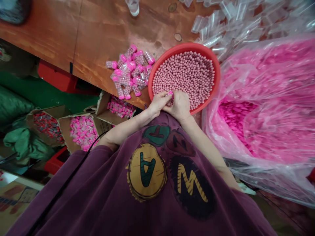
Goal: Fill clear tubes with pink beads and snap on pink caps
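Note:
My left hand (159, 102) and my right hand (180, 105) meet at the near rim of a red bowl (216, 70) heaped with small pink beads (185, 73). Together they pinch a small tube with a pink cap (170, 94), fingers curled round it. Most of the tube is hidden by my fingers. Left of the bowl, a pile of bead-filled tubes with pink caps (129, 70) lies on the brown wooden table (98, 29).
A big clear plastic bag of pink caps (265, 108) sits right of the bowl. Empty clear tubes (228, 23) are heaped behind it. Below the table edge, open cardboard boxes (81, 131) hold filled tubes. Green cloth (27, 144) and red crates lie on the floor.

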A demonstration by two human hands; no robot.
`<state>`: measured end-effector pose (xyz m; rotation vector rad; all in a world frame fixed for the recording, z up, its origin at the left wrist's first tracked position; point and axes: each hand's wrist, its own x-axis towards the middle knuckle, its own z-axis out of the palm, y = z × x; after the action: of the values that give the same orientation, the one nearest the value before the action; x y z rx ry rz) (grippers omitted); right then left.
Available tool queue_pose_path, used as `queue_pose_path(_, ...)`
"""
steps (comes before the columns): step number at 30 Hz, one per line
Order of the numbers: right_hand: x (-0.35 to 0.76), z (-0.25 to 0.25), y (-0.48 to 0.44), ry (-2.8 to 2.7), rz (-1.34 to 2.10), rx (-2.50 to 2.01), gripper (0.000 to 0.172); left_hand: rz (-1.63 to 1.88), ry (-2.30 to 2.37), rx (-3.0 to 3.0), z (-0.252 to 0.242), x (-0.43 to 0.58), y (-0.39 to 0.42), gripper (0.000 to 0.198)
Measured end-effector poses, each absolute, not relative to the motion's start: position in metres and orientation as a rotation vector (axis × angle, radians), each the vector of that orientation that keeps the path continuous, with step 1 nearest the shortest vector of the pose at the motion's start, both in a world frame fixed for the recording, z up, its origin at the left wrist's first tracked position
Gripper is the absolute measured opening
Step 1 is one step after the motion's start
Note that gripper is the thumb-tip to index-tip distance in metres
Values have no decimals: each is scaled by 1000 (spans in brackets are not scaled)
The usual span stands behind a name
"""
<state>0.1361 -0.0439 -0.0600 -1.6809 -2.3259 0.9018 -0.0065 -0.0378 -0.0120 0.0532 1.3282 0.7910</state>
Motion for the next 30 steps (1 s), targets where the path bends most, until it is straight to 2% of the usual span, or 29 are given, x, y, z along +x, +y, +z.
queue_pose_path(4, 130, -59, -52, -2247, 999, -1633, 65, 774, 1331, 103, -11, -17, -40, 29)
queue_pose_path(7, 146, -66, -57, -2134, 1099, -1570, 77, 837, 1414, 228, -20, -42, -38, 18)
queue_pose_path(8, 155, -71, -58, -2060, 1089, -1603, 73, 874, 1466, 293, -25, -56, -35, 16)
queue_pose_path(12, 187, -92, -54, -1829, 884, -1915, 38, 1044, 1752, 606, -52, -126, -11, 26)
queue_pose_path(15, 183, -98, -46, -1961, 829, -2043, 36, 991, 1917, 819, -65, -157, 6, 47)
queue_pose_path(17, 171, -96, -41, -2097, 828, -2050, 37, 926, 1922, 982, -66, -151, 9, 52)
queue_pose_path(21, 157, -92, -40, -2210, 835, -1978, 46, 607, 1538, 1446, -57, -87, -1, 30)
queue_pose_path(24, 164, -93, -45, -2191, 862, -1844, 58, 183, 1291, 1729, -47, -35, -7, 44)
queue_pose_path(26, 169, -94, -47, -2170, 906, -1771, 60, -77, 1259, 1858, -43, -14, -8, 49)
queue_pose_path(30, 170, -97, -49, -2121, 999, -1681, 65, -235, 1258, 1959, -46, -4, -2, 48)
